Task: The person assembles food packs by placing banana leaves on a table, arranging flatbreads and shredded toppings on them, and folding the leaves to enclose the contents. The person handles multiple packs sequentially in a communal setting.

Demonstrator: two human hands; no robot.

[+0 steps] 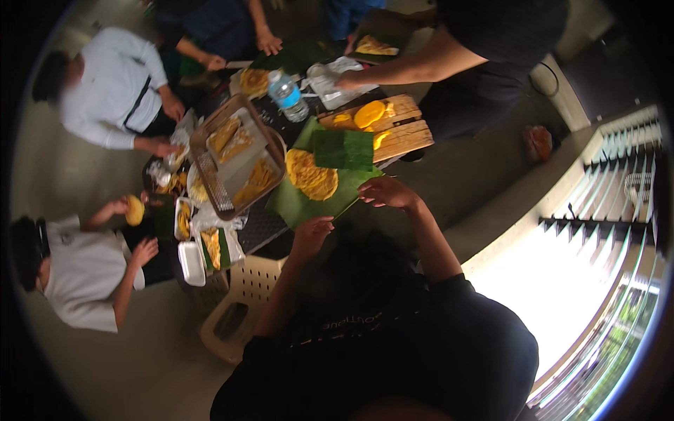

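A large green banana leaf [286, 202] lies at the near corner of the table. On it are two overlapping round yellow flatbreads [312, 175], and a folded dark green leaf piece [344, 149] lies beside them. My left hand [312, 237] is just off the leaf's near edge, its fingers loosely stretched toward the right. At the leaf's right edge is my right hand [386, 193], fingers apart and slightly bent, with nothing visible in them. Whether either hand touches the leaf I cannot tell.
Beyond the leaf lies a wooden board [411, 133] with yellow mango pieces [370, 114]. A water bottle [288, 97] and a brown basket [223, 189] of pastries stand farther left. A beige chair [253, 281] is at my left. Several people surround the table.
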